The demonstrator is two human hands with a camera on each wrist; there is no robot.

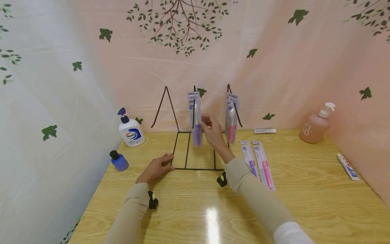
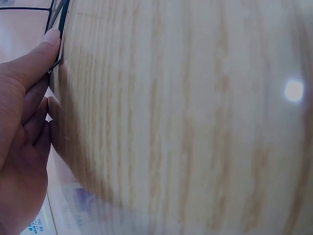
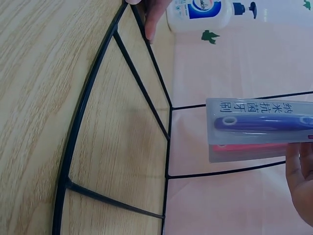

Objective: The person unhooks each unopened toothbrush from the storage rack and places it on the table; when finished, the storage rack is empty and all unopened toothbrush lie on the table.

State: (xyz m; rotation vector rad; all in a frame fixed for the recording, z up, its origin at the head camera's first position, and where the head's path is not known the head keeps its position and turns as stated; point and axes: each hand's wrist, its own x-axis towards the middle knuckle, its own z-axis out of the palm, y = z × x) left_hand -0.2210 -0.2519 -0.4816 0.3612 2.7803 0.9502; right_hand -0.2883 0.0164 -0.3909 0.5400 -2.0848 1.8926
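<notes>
Room: pink curtain (image 1: pixel 274 67) printed with green leaves behind and to the right, white curtain (image 1: pixel 45 101) to the left.
Surface: glossy wooden table (image 1: pixel 304 189).
Rack: black wire rack (image 1: pixel 195 149) stands at the table's back; two toothbrush packs hang on it.
Bottles: white pump bottle (image 1: pixel 131 130) left, pink pump bottle (image 1: pixel 317 125) right.
Left hand (image 1: pixel 155 167): flat, fingers straight, touching the rack's base corner.
Right hand (image 1: pixel 213 130): pinches the hanging purple toothbrush pack (image 1: pixel 196 118).
Loose packs (image 1: pixel 259 162): lying flat right of the rack.
</notes>
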